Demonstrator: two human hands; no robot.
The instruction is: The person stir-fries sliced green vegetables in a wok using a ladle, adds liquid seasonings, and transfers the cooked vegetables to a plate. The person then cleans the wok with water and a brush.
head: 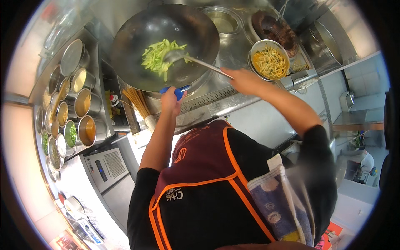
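Strips of pale green vegetable (156,59) lie in the middle of a large dark wok (134,37). My right hand (245,80) grips the handle of a metal ladle (209,65), and the ladle's bowl rests among the strips. With my left hand (171,98) I hold a blue cloth (178,93) at the wok's near rim, around what looks like its metal handle. Right of the wok, beyond my right hand, stands a round metal strainer or bowl (252,53) with cooked noodle-like shreds (270,64) in it.
Several metal containers of seasonings and chopped greens (89,131) crowd the left shelf. A bundle of thin sticks (137,101) stands by the wok. Behind it is a round pot of liquid (222,22); a dark ribbed ring-shaped object (275,28) and a large pot (328,40) lie to the right.
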